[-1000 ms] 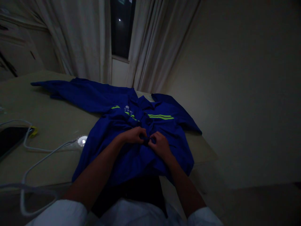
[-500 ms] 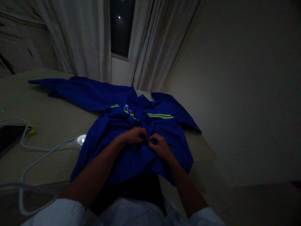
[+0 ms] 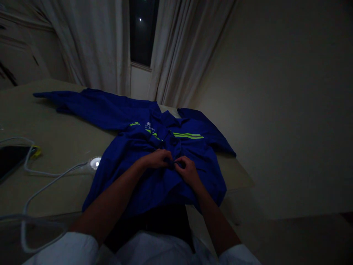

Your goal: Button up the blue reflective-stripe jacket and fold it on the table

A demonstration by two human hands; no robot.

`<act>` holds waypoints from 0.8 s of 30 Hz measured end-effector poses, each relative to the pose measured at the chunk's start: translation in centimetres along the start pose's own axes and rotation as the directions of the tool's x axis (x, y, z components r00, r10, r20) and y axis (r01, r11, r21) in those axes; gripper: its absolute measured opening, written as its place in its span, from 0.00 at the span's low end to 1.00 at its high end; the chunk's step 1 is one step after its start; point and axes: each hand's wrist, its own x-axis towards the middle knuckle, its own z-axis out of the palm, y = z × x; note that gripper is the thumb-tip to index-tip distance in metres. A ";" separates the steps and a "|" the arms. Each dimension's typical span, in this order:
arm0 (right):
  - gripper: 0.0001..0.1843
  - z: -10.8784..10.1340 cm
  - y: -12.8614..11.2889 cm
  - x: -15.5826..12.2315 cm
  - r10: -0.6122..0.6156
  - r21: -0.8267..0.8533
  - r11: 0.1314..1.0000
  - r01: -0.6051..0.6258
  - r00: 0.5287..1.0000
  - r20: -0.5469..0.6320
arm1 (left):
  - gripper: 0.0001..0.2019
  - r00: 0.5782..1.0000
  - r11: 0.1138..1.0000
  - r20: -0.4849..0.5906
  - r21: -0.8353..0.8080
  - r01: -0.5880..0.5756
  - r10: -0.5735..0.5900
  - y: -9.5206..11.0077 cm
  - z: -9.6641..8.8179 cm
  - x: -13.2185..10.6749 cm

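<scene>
A blue work jacket [image 3: 110, 158] with yellow-green stripes and a small white chest print lies spread on the table, collar away from me, sleeves out to both sides. Around its middle, at the front opening, both hands meet. My left hand [image 3: 159, 159] pinches the cloth edge from the left. Close against it, my right hand [image 3: 188, 168] grips the same edge with thumb and index finger bent together. The cloth is bunched up between the fingertips. Whether a button or other fastener lies there is too dark and too small to make out.
On the pale table [image 3: 63, 140] at left lie a dark phone-like device [image 3: 15, 160] with a yellow bit at its corner, a white cable [image 3: 46, 175], and a round white lit object [image 3: 95, 163]. Curtains [image 3: 96, 48] hang behind; a bare wall [image 3: 289, 110] stands right.
Both hands stay at the same spot on the jacket. The right fingers have shifted slightly, and the jacket's lower right hem has moved a little.
</scene>
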 end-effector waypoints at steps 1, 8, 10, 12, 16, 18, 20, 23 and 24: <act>0.06 0.1 0.1 0.0 0.009 0.002 1.000 -0.009 1.000 -0.011 | 0.10 1.000 1.000 -0.001 -0.007 0.004 -0.004 0.1 0.0 0.0; 0.10 -0.9 0.6 0.4 0.108 0.124 0.988 -0.092 0.985 -0.132 | 0.28 0.997 0.973 0.070 -0.227 0.033 -0.017 1.3 -0.9 -0.8; 0.12 -2.2 0.5 0.0 0.168 0.218 0.969 -0.117 0.958 -0.233 | 0.35 0.992 0.954 0.115 -0.287 0.080 -0.048 1.9 -1.3 -0.9; 0.14 -3.6 0.0 -1.0 0.184 0.325 0.937 -0.131 0.973 -0.138 | 0.31 0.991 0.949 0.109 -0.297 0.111 -0.082 2.4 -1.7 -1.0; 0.21 -6.7 -1.0 -2.3 -0.079 0.406 0.893 -0.194 0.820 0.567 | 0.18 0.992 0.970 0.092 -0.218 0.104 -0.086 3.4 -2.9 -1.0; 0.25 -8.4 0.2 -1.0 -0.122 0.373 0.916 -0.146 0.785 0.608 | 0.15 0.979 0.980 0.185 -0.161 0.119 -0.089 3.5 -4.1 -0.8; 0.23 -9.8 3.0 1.9 -0.071 0.240 0.970 -0.024 0.922 0.382 | 0.14 0.961 0.985 0.247 -0.085 0.152 -0.127 3.1 -5.8 -0.1; 0.22 -10.7 9.1 7.0 -0.059 -0.167 0.984 0.055 0.998 -0.018 | 0.15 0.954 0.965 0.152 0.090 0.246 -0.258 1.0 -8.3 2.2; 0.23 -10.6 11.0 8.2 -0.065 -0.280 0.959 0.042 0.995 -0.073 | 0.17 0.952 0.945 0.068 0.163 0.285 -0.298 -0.1 -9.0 3.2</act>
